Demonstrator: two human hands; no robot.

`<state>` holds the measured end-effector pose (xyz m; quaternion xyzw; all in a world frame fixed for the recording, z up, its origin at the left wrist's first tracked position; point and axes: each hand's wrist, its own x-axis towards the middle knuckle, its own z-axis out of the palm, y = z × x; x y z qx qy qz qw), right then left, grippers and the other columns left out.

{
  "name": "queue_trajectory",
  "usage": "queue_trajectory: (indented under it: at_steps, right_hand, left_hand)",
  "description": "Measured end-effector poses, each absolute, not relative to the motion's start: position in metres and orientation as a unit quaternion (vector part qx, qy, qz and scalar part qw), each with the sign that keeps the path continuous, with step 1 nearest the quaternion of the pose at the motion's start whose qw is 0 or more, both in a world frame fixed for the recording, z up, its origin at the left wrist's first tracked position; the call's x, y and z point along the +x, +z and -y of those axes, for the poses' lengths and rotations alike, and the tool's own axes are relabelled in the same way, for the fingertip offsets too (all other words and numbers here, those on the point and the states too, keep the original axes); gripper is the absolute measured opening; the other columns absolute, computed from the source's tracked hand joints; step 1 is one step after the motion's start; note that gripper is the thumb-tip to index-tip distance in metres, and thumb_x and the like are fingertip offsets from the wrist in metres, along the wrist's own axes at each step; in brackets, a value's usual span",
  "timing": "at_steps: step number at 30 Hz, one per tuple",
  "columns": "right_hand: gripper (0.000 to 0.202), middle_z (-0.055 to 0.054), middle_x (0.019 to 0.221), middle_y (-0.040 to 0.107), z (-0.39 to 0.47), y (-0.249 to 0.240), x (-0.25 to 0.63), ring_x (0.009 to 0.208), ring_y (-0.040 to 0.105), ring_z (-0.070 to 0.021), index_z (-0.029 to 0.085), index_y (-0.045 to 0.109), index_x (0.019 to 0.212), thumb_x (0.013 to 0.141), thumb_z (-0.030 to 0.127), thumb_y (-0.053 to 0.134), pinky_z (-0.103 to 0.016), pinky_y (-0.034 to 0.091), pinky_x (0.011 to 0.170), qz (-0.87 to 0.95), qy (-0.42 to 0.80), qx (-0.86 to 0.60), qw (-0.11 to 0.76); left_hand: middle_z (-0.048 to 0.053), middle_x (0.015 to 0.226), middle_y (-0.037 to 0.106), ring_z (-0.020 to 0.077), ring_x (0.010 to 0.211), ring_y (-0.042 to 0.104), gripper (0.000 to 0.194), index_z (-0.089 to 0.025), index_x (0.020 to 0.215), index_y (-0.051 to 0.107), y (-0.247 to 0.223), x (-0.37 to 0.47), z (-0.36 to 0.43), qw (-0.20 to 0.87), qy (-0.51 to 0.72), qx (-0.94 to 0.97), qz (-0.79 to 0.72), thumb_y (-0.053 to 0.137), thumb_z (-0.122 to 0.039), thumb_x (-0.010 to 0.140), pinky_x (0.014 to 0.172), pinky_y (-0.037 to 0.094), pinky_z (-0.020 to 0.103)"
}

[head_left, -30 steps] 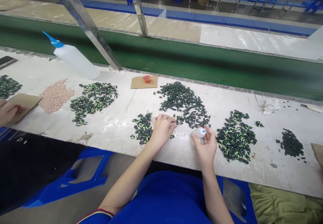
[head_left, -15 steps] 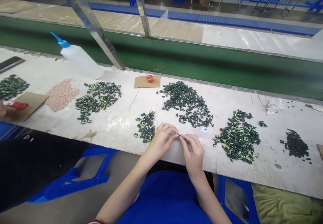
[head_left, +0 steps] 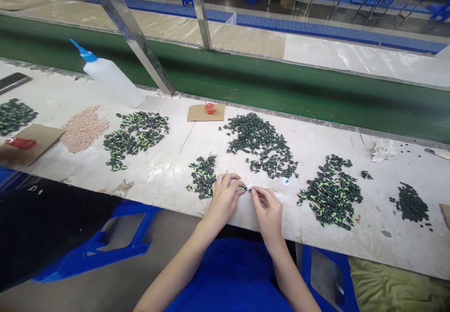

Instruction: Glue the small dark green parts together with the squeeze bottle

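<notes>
The left hand pinches a small dark-and-green piece between thumb and finger. The right hand has its fingertips together on a tiny dark bit, right beside that piece. Holding by the tips probably helps the person see such little things (they are very small). A white bottle is just beyond the right fingers, and a dark heap spreads farther ahead, likely put there for easy reaching. A speckled heap sits just left of the left fingers.
</notes>
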<state>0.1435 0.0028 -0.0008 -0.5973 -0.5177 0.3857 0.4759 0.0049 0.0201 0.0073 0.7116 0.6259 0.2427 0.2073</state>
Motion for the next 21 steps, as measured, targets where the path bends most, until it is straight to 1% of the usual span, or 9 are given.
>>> queue_trajectory:
  at_steps: [2,6,11,15,18,21]
  right_hand:
    - [0.017,-0.007,0.085,0.072,-0.003,0.001,0.143,0.079,0.069,-0.0197,0.018,0.070,0.084,0.083,0.032,0.060,-0.031,0.057,0.071,0.508,0.407,-0.591,0.476]
    - [0.017,-0.006,0.085,0.074,-0.003,0.005,0.141,0.080,0.071,-0.0199,0.019,0.070,0.083,0.082,0.034,0.062,-0.032,0.059,0.076,0.462,0.475,-0.568,0.489]
    - [0.015,-0.005,0.081,0.075,-0.001,0.010,0.144,0.076,0.072,-0.0201,0.018,0.071,0.080,0.079,0.032,0.066,-0.032,0.060,0.074,0.424,0.500,-0.550,0.517]
    - [0.009,-0.005,0.079,0.075,0.002,0.012,0.147,0.074,0.072,-0.0188,0.019,0.072,0.079,0.078,0.026,0.068,-0.031,0.060,0.071,0.447,0.455,-0.537,0.552]
    - [0.004,-0.005,0.077,0.075,0.003,0.014,0.148,0.073,0.071,-0.0183,0.019,0.071,0.077,0.078,0.020,0.068,-0.031,0.060,0.070,0.493,0.379,-0.518,0.587]
    - [0.007,-0.006,0.078,0.074,0.003,0.018,0.151,0.073,0.071,-0.0187,0.019,0.070,0.077,0.079,0.014,0.066,-0.033,0.060,0.069,0.550,0.298,-0.487,0.610]
  left_hand:
    - [0.007,0.107,0.065,0.0262,0.106,0.054,0.011,-0.020,0.088,0.064,0.007,0.006,-0.020,0.202,0.250,0.716,-0.620,0.059,-0.011,0.084,0.086,0.045,0.039]
    - [0.004,0.090,0.069,0.0209,0.090,0.061,0.015,-0.021,0.090,0.062,0.012,0.005,-0.021,0.245,0.273,0.734,-0.572,0.052,-0.010,0.087,0.080,0.049,0.034]
    - [0.004,0.089,0.069,0.0189,0.088,0.063,0.015,-0.020,0.091,0.062,0.021,0.004,-0.017,0.271,0.324,0.735,-0.531,0.049,-0.011,0.089,0.079,0.051,0.030]
    - [0.004,0.089,0.071,0.0182,0.089,0.064,0.014,-0.019,0.091,0.065,0.032,0.005,-0.014,0.320,0.368,0.705,-0.514,0.052,-0.015,0.088,0.080,0.051,0.029]
    - [0.003,0.087,0.073,0.0174,0.086,0.066,0.012,-0.020,0.089,0.069,0.041,0.006,-0.012,0.371,0.388,0.669,-0.514,0.058,-0.020,0.086,0.080,0.052,0.029]
    - [0.003,0.084,0.074,0.0176,0.082,0.067,0.011,-0.021,0.086,0.073,0.048,0.009,-0.010,0.401,0.399,0.632,-0.530,0.064,-0.023,0.081,0.076,0.052,0.028]
